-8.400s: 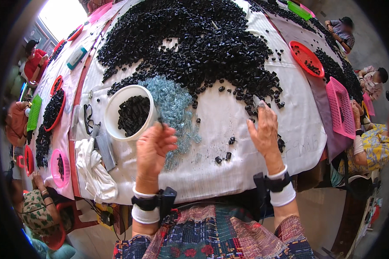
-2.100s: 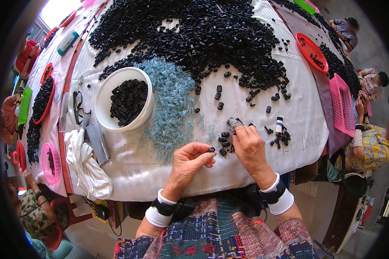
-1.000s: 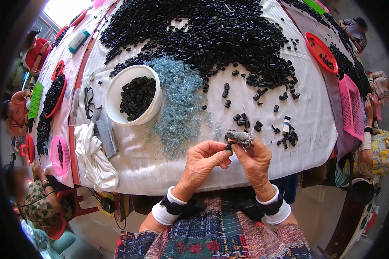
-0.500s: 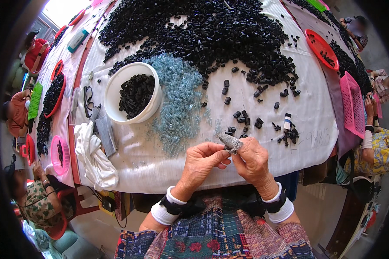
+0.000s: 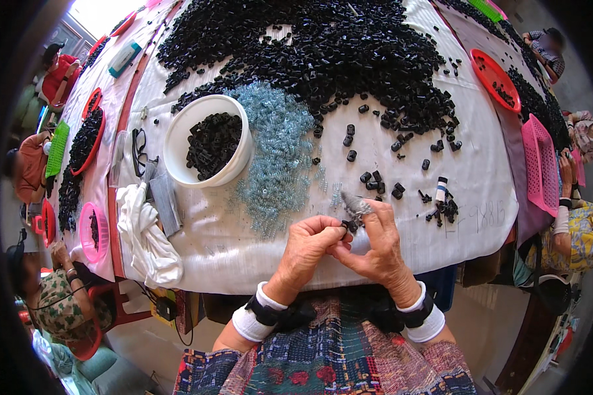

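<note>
Over the near edge of the white cloth, my two hands meet with fingertips almost touching. My left hand (image 5: 310,243) is closed in a pinch on a small black plastic part (image 5: 348,226). My right hand (image 5: 380,247) is closed too, its thumb reaching toward the left fingertips beside that part. From its upper fingers juts a speckled grey pointed piece (image 5: 356,205), which looks like a fabric fingertip cover. Whatever lies between the right fingers is too small to make out. Several loose black caps (image 5: 373,179) lie just beyond my hands.
A white bowl (image 5: 175,155) of black parts stands left of a heap of pale blue coil springs (image 5: 270,158). Behind spreads a large black pile (image 5: 310,56). White gloves (image 5: 141,230), eyeglasses (image 5: 138,151) and a small white-labelled bottle (image 5: 441,189) lie about. Other people sit at both sides.
The grey pointed piece has swung more upright as my right fingers lifted. My right thumb has moved in toward the left fingertips. The whole view has shifted slightly.
</note>
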### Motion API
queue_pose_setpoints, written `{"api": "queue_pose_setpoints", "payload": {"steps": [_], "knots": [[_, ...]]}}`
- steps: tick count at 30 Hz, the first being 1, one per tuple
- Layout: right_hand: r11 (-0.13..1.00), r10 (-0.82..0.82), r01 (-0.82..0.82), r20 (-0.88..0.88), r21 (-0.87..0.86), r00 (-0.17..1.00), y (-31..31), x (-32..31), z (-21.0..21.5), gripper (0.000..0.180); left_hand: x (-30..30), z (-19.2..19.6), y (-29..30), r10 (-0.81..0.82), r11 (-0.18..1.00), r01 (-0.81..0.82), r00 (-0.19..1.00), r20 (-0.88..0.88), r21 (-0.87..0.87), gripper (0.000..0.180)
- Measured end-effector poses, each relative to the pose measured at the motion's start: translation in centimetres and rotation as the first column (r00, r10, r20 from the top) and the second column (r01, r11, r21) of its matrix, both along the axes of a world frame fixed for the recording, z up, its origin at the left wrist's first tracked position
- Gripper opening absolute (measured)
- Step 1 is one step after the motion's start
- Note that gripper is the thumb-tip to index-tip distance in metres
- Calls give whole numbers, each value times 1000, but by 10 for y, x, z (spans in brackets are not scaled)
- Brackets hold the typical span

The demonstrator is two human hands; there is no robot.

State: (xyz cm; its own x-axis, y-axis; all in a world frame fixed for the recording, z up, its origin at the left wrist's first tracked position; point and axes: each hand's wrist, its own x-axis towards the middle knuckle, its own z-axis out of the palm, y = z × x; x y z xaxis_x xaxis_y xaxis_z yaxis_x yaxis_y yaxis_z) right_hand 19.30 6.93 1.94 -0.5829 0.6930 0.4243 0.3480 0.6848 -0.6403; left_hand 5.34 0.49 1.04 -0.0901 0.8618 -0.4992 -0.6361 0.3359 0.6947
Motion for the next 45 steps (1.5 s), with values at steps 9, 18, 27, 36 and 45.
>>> {"api": "queue_pose_setpoints", "payload": {"steps": [9, 18, 27, 36, 45], "knots": [[999, 27, -27, 10, 32, 1000, -4, -3, -5, 37, 0, -5, 0, 3, 999, -3, 1000, 11, 43, 12], [996, 11, -13, 22, 86, 1000, -3, -2, -2, 31, -1, -5, -1, -60, 998, 61, 998, -35, 26, 12], [997, 32, -31, -22, 69, 999, 2, 2, -5, 28, -5, -8, -4, -89, 995, 89, 996, -14, 36, 13], [995, 75, -73, -27, 74, 997, -4, 3, -7, 27, -9, -7, -5, -180, 982, 184, 982, -63, 51, 16], [999, -22, 23, -24, 47, 999, 21, 10, 0, 26, -22, 13, -1, -117, 992, 119, 991, -62, 40, 16]]}}
